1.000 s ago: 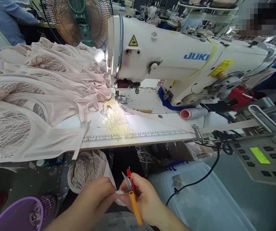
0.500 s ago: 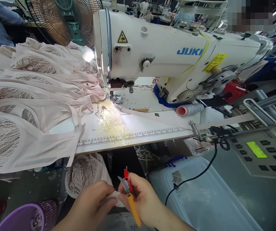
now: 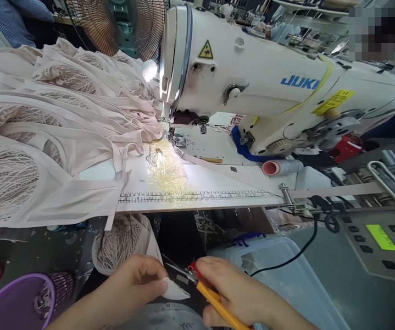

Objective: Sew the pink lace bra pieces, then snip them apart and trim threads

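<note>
My left hand point(image 3: 131, 282) pinches the edge of a pale beige piece of cloth point(image 3: 175, 289) between thumb and fingers, low in front of the table. Beside it, my right hand point(image 3: 240, 288) is closed around scissors point(image 3: 214, 300) with an orange handle. A red part shows under the right fingers. The blades point left toward the cloth and look parted; whether they touch it I cannot tell. Behind my left hand, a beige garment with a lacy, stringy panel point(image 3: 121, 243) lies below the table edge.
A white sewing machine point(image 3: 252, 68) stands on the table with a printed ruler point(image 3: 197, 197) along its front. Beige garments point(image 3: 90, 151) are heaped at left. Around are a fan point(image 3: 125, 27), purple basket point(image 3: 14, 302), clear plastic bin point(image 3: 286, 275), thread cone point(image 3: 283, 167) and control panel point(image 3: 372, 247).
My right hand has moved right, away from my left, and turned the scissors so the blades point left. My left hand keeps the cloth, whose corner now hangs free. The view has shifted.
</note>
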Tool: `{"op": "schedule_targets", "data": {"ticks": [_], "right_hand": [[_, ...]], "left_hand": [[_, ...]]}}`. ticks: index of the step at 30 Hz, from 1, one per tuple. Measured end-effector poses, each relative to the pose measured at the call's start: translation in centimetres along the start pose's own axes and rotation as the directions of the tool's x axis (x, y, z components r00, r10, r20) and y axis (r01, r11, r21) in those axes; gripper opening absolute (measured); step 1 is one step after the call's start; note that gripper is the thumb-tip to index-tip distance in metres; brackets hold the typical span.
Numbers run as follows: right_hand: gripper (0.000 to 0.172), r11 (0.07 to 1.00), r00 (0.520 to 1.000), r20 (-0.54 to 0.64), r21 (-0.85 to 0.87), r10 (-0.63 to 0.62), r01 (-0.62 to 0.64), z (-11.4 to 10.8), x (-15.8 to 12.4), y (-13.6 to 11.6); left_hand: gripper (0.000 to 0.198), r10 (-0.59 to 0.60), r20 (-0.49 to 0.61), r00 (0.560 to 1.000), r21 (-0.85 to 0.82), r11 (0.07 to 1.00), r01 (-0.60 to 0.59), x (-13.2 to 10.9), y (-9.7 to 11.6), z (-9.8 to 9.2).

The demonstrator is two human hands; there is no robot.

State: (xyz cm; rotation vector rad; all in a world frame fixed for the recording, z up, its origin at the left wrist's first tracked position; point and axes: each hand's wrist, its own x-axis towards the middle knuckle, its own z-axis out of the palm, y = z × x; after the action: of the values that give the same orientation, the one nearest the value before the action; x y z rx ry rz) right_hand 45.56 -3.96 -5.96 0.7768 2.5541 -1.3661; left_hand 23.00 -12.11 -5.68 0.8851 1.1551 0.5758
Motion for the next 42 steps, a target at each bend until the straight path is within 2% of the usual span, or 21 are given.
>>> {"op": "schedule_targets", "data": {"ticks": [6,10,15,27,32,42], "right_hand": [[0.050,0.960,0.979,0.094,-0.232,0.180,-0.154,0.4,-1.4,-1.0],[0.045,0.937,0.965,0.087,-0.272,0.249,-0.218,0.2,-1.7,-1.9],[0.031,0.906,0.940,0.096,-0.316,0.327,-0.283,-0.4,-1.9,-2.8],[0.033,0.901,0.939,0.071,-0.313,0.337,-0.300,-0.2,-2.3,-2.8],[0.021,0.903,0.938,0.062,-0.300,0.341,-0.309,0.0,-2.6,-2.8],[0.022,0.903,0.930,0.033,-0.257,0.365,-0.345,-0.2,-2.1,-3.2]], "left_hand": [[0.026,0.000,-0.038,0.999,0.058,0.998,0.002,-0.1,0.4,0.1],[0.026,0.013,-0.052,0.999,0.111,0.994,-0.007,-0.2,0.3,-0.2],[0.027,0.011,-0.054,0.998,0.156,0.988,-0.003,-0.2,0.5,-0.4],[0.028,-0.010,-0.031,0.999,0.120,0.993,0.014,-0.1,0.9,-0.3],[0.026,0.016,-0.016,1.000,0.094,0.995,-0.015,0.0,0.9,-0.4],[0.020,0.010,-0.015,1.000,0.052,0.999,-0.009,0.3,1.0,-0.4]]}}
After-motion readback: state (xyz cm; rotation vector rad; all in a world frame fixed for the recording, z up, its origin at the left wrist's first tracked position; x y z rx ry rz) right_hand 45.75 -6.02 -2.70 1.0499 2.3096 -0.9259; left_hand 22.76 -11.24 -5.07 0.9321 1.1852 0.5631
